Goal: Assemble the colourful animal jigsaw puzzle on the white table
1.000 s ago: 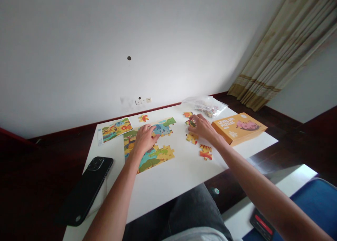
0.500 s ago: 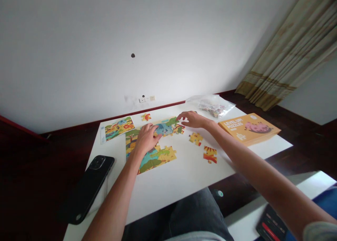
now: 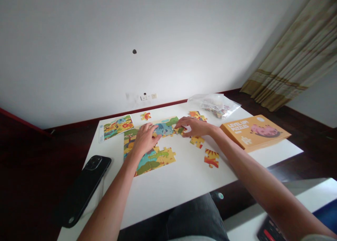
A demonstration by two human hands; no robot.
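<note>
The left hand [image 3: 144, 140] lies flat and open on the half-built puzzle [image 3: 151, 142] in the middle of the white surface [image 3: 181, 178]. The right hand [image 3: 195, 126] pinches a loose piece [image 3: 180, 130] against the puzzle's right edge. Two more pieces [image 3: 211, 158] lie just right of it, with an orange box [image 3: 255, 132] beyond and a black phone [image 3: 83, 189] at the left

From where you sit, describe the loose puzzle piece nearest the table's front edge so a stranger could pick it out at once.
Start at the white table and find the orange box on its right side. Left of the box, nearer the front edge than the right hand, lies the loose piece. Unlike the other loose pieces, it lies alone and shows orange with dark stripes above red.
</note>
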